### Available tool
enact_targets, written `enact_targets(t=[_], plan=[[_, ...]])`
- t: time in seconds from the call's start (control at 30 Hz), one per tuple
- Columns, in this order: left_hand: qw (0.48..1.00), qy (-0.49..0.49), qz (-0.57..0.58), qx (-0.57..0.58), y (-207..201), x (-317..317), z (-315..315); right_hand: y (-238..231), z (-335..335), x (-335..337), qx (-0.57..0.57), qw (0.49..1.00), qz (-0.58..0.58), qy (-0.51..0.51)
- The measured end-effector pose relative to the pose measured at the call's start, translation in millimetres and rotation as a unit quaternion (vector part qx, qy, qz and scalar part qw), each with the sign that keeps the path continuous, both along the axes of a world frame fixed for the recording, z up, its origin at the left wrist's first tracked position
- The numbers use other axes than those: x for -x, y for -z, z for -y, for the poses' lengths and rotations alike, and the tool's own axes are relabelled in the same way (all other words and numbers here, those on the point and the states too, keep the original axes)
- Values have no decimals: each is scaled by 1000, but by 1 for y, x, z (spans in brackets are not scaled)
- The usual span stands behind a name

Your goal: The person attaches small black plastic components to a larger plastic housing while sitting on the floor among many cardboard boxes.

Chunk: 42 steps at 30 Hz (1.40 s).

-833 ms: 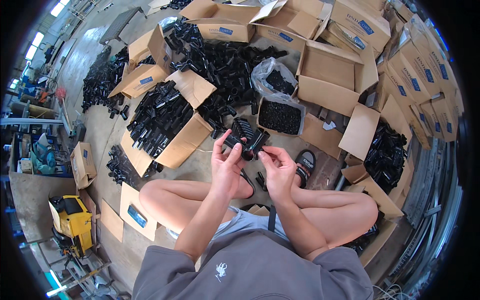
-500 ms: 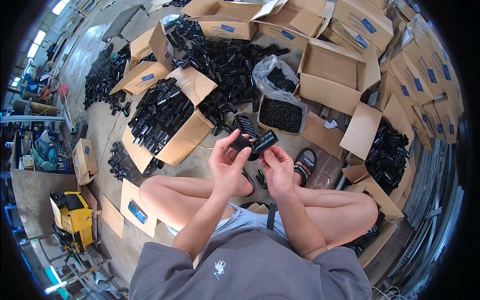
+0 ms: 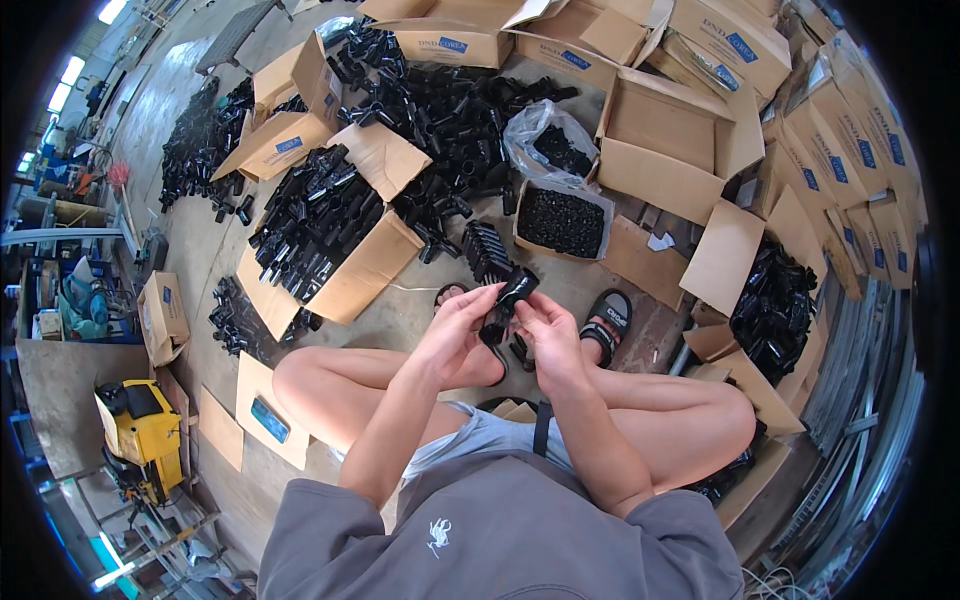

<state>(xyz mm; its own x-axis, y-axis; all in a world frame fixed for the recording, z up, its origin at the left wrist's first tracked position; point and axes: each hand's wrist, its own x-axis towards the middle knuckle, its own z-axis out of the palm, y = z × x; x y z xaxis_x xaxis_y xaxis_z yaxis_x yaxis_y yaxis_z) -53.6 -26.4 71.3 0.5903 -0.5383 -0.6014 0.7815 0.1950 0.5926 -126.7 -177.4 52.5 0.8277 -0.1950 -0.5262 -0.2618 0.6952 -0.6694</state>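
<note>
A glossy black tubular pipe fitting (image 3: 513, 294) is held up between both hands above my crossed legs, tilted with one end toward the upper right. My left hand (image 3: 456, 332) grips its left side, thumb and fingers closed on it. On the other side my right hand (image 3: 549, 334) pinches it with thumb and fingertips, close to the left fingers. Just beyond the hands lies a neat row of black fittings (image 3: 485, 246) on the floor. A few loose black pieces (image 3: 521, 352) show below the hands, partly hidden.
Ahead stands a box of small black parts (image 3: 562, 222), beside a clear plastic bag (image 3: 548, 140). An opened carton (image 3: 365, 265) spills black fittings at left; another full carton (image 3: 772, 320) is at right. Heaped fittings (image 3: 440, 130) cover the floor behind. A phone (image 3: 269, 419) lies on cardboard.
The fitting has been turned between my hands, from lying nearly sideways to a steeper slant. My hands have come closer together, and the view has shifted slightly.
</note>
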Motion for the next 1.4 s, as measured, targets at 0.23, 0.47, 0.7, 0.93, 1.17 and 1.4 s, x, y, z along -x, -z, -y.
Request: enact_targets(t=[0.23,0.47,0.7,0.93,1.17,1.4], plan=[[998,-51,-32,29,32,10,-6,21,-2,-9,176,984,5,-26],[975,-144,-113,126,67,22,-14,53,43,-58,249,958,-35,-137],[916,-199,-258,234,76,31,-24,146,106,-142,694,656,-220,-202],[939,-189,-205,201,82,45,-35,194,128,-155,663,611,-317,-294],[954,-195,-185,136,81,50,-36,183,116,-166,648,630,-297,-309],[959,-234,-118,104,76,37,-29,163,110,-129,651,740,-122,-119]])
